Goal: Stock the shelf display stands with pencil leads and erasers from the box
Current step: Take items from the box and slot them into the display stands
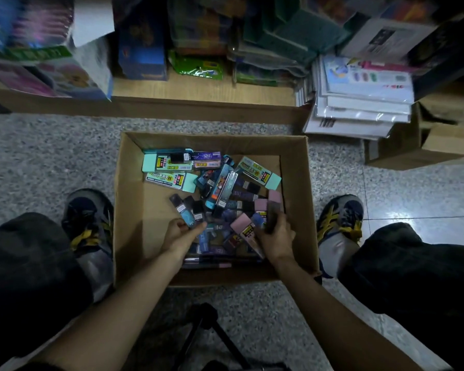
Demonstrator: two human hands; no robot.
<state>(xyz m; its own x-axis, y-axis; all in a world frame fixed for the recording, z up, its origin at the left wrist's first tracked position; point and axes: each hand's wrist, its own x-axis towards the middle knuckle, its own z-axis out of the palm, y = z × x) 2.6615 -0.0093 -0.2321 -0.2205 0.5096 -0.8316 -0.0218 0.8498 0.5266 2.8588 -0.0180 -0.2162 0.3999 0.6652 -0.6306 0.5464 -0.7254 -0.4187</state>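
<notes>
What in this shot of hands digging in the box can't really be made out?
All head view.
- Labels on the mint-capped packs: too small to read.
- Dark packs gripped by the right hand: blurred, count unclear.
- Whatever lies under the left hand, which pinches a blue pack: hidden.
- Shelf goods behind the cardboard box: motion-blurred, unidentifiable.
</notes>
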